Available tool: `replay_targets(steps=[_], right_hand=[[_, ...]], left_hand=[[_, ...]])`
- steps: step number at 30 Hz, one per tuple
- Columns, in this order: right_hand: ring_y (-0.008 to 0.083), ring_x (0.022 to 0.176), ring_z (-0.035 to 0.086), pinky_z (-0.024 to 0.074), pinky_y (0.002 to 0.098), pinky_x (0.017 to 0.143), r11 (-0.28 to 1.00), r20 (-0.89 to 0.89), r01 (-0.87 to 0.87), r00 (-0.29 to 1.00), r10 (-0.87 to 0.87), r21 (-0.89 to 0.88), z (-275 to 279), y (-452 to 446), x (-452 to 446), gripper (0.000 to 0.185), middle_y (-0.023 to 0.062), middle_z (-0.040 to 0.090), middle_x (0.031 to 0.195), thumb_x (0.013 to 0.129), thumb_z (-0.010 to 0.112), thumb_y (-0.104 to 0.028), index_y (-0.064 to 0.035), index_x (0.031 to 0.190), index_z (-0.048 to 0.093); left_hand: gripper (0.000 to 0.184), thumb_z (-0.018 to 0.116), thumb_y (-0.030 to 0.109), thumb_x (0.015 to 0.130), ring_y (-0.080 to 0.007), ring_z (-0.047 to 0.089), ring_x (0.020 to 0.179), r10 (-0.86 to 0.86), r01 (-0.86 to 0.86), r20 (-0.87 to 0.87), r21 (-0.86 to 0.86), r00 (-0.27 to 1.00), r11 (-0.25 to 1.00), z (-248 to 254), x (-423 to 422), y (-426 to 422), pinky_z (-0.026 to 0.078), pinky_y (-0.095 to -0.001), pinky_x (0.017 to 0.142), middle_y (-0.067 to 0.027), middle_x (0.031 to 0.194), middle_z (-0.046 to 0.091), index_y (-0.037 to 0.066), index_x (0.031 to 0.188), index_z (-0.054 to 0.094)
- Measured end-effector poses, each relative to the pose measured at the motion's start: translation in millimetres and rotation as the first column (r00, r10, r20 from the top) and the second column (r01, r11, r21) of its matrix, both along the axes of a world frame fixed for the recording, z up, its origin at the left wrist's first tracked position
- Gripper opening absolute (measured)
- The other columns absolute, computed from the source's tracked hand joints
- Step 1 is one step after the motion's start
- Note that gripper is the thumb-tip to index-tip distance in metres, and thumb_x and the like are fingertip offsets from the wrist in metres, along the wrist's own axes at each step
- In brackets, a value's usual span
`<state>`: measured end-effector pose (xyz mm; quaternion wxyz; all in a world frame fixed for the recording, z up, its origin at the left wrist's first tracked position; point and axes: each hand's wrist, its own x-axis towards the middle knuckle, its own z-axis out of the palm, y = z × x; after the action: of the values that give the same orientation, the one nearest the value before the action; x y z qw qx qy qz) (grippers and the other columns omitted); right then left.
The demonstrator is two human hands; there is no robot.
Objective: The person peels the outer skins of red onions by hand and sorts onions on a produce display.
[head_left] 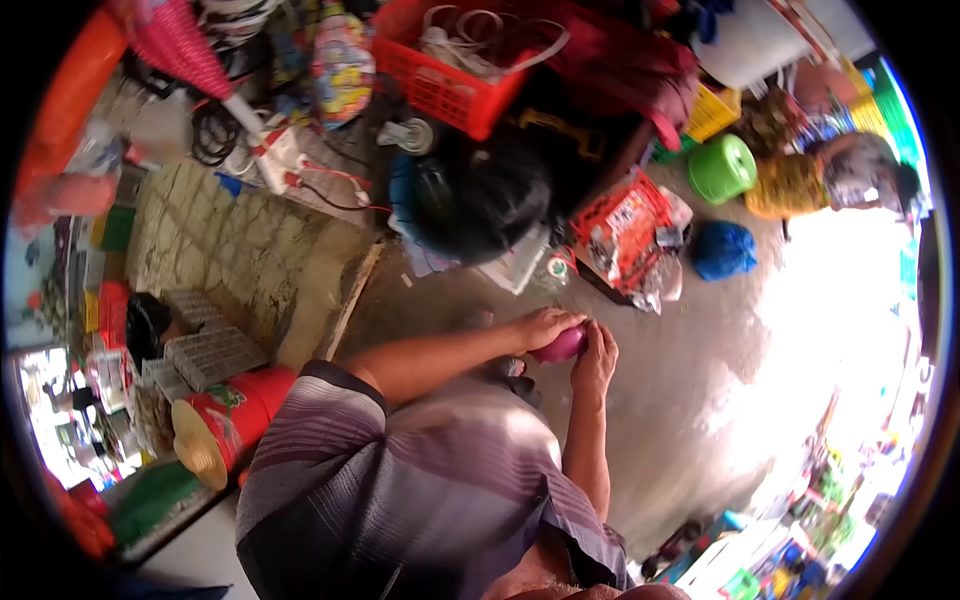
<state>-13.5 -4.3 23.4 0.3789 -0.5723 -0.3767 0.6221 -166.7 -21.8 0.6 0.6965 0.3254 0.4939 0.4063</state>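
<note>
Between my two hands is a smooth, rounded purple object [562, 346], held in front of my body above the floor. Its kind is not plain from here. My left hand [545, 327] reaches in from the left, its fingers closed over the object's upper left side. On the other side my right hand [598, 355] presses its bent fingers against the object's right edge. The two hands' fingertips nearly meet at the top of it. Part of the object is covered by the fingers.
Ahead are a red basket [440, 85] with white cables, a black bag [490, 195], a red crate [625, 230], a blue bag [724, 250] and a green bucket [721, 169]. A red container [240, 415] stands at left. Another person [800, 185] is at far right.
</note>
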Motion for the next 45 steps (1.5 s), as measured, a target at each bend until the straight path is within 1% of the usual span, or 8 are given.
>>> replay_targets(steps=[7,19,24,26,30,33,39,45], right_hand=[[0.0102,0.087,0.058,0.0475,0.0253,0.077,0.872,0.131,-0.483,0.872,0.472,0.08,0,4,-75,0.026,0.0027,0.066,0.097,0.1,0.062,-0.018,0.0045,0.11,0.068],[0.0141,0.068,0.053,0.0443,0.0329,0.062,0.159,0.368,-0.984,0.178,0.913,0.082,-41,-25,-173,0.025,0.004,0.063,0.075,0.098,0.056,-0.018,0.0028,0.088,0.065],[0.0134,0.074,0.056,0.0459,0.0309,0.062,0.441,-0.014,-0.892,0.444,0.896,-0.094,-61,-59,-198,0.023,0.0033,0.06,0.084,0.1,0.056,-0.022,-0.0003,0.098,0.063],[0.0141,0.075,0.056,0.0464,0.0319,0.063,0.033,0.496,-0.903,0.266,0.826,0.429,-100,-45,-205,0.023,0.0033,0.058,0.083,0.1,0.055,-0.023,-0.0013,0.098,0.062],[0.0166,0.073,0.056,0.0464,0.0363,0.064,0.563,-0.342,-0.794,0.608,0.716,-0.23,-44,-97,-240,0.023,0.003,0.055,0.08,0.101,0.056,-0.025,-0.0028,0.096,0.059],[0.0209,0.083,0.063,0.0546,0.0414,0.084,0.516,-0.48,-0.776,0.63,0.611,-0.363,-65,-94,-250,0.029,0.006,0.064,0.093,0.101,0.056,-0.031,-0.0047,0.112,0.063],[0.0114,0.057,0.05,0.0539,0.0306,0.053,0.553,0.172,-0.824,0.532,0.829,-0.123,-115,-119,-243,0.037,0.0004,0.052,0.073,0.096,0.06,-0.014,-0.007,0.132,0.055],[0.0158,0.102,0.066,0.0504,0.0275,0.084,0.478,0.076,-0.878,0.478,0.875,0.007,-45,-177,-233,0.052,0.0108,0.064,0.127,0.103,0.059,-0.023,-0.0003,0.147,0.045]], left_hand=[[0.073,0.04,0.069,0.1,-0.0197,0.068,0.072,0.094,-0.103,-0.053,-0.203,0.994,0.974,27,-84,-31,0.057,-0.0383,0.055,-0.0112,0.1,0.071,0.005,0.115,0.071],[0.074,0.045,0.071,0.096,-0.0296,0.07,0.079,0.517,-0.592,-0.29,-0.347,0.805,0.727,21,-105,-184,0.057,-0.0418,0.068,-0.0179,0.091,0.07,0.003,0.107,0.073],[0.066,0.052,0.063,0.096,-0.0301,0.068,0.09,0.727,-0.762,-0.23,-0.18,0.647,0.622,-4,-110,-214,0.054,-0.0428,0.079,-0.0183,0.098,0.071,0.003,0.111,0.073],[0.063,0.054,0.061,0.096,-0.0298,0.068,0.089,0.773,-0.797,-0.208,-0.07,0.599,0.599,0,-118,-228,0.054,-0.0418,0.078,-0.0183,0.101,0.071,0.003,0.114,0.072],[0.045,0.063,0.048,0.095,-0.0206,0.066,0.095,0.834,-0.833,-0.003,-0.054,0.552,0.551,8,-147,-254,0.052,-0.0363,0.084,-0.0106,0.105,0.071,0.007,0.112,0.075],[0.04,0.064,0.043,0.095,-0.0212,0.065,0.098,0.924,-0.918,0.142,-0.13,0.356,0.374,34,-173,-293,0.052,-0.0371,0.086,-0.0095,0.107,0.069,0.009,0.111,0.074],[0.03,0.064,0.028,0.095,-0.0236,0.066,0.105,0.976,-0.886,-0.156,0.415,0.152,0.205,19,-209,-365,0.056,-0.0407,0.087,-0.0095,0.114,0.068,0.009,0.117,0.07],[0.024,0.062,0.028,0.096,-0.023,0.071,0.09,0.925,-0.855,0.364,-0.438,0.113,0.277,-11,-217,-330,0.058,-0.0403,0.081,-0.01,0.109,0.07,0.008,0.107,0.071]])
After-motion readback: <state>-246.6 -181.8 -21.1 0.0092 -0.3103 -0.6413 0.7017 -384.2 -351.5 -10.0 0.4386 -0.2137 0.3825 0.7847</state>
